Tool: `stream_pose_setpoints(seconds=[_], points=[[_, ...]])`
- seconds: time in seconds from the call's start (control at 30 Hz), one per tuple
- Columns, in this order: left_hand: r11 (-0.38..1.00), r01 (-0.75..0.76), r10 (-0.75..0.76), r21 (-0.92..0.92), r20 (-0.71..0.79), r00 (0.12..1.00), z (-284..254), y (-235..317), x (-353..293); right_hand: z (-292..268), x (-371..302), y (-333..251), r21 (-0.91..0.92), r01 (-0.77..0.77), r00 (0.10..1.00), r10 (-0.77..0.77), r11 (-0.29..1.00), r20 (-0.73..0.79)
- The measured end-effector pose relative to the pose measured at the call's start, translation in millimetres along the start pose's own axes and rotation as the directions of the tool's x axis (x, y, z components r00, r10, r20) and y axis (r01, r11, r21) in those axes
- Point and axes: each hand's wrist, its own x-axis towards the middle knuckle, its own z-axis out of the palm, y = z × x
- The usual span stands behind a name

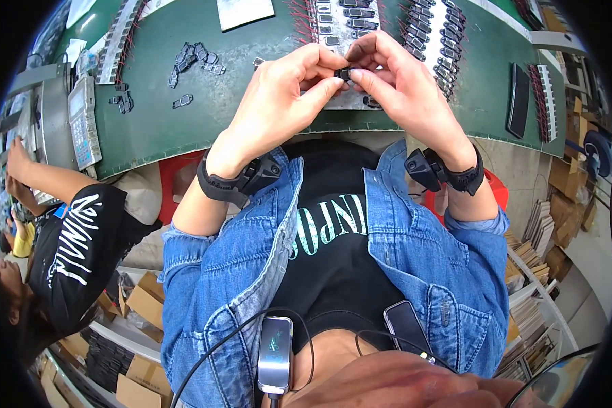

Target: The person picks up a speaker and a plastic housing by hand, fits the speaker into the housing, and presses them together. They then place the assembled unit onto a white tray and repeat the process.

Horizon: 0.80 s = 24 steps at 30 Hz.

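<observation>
My left hand and my right hand meet over the near edge of the green table. Between their fingertips they pinch a small black plastic part, mostly covered by the fingers. Just beyond the hands, a white tray carries rows of similar small black parts with thin red wires along its side. Left of my left hand lies a loose pile of black parts, and a single part rests nearer to me.
A second white strip holds rows of black modules at the right. Farther right lie a black flat slab and a strip with red wires. A grey keypad device stands at the left edge, near a co-worker's arm.
</observation>
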Motion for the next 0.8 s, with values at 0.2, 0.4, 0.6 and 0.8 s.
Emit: stream_pose_setpoints(seconds=[0.2,0.4,0.6,0.8], points=[[0.999,0.041,-0.039,0.023,-0.076,0.996,9.6,6.0,-1.4,4.9,-7.7,-5.6,-0.296,0.167,0.98,-0.19,0.94,-0.051],[0.995,-0.063,0.054,-0.082,-0.109,0.993,13.5,9.3,0.4,-1.4,-23.2,-9.9,0.052,0.017,0.969,-0.004,0.999,-0.249],[0.972,-0.029,-0.026,-0.235,-0.229,0.973,-16.1,3.7,-5.4,-0.4,-52.6,34.3,-0.712,0.256,0.803,-0.554,0.654,-0.22],[0.966,0.017,-0.089,-0.258,-0.269,0.959,-17.0,-1.4,-8.5,5.2,-48.0,49.4,-0.705,0.242,0.834,-0.514,0.666,-0.199]])
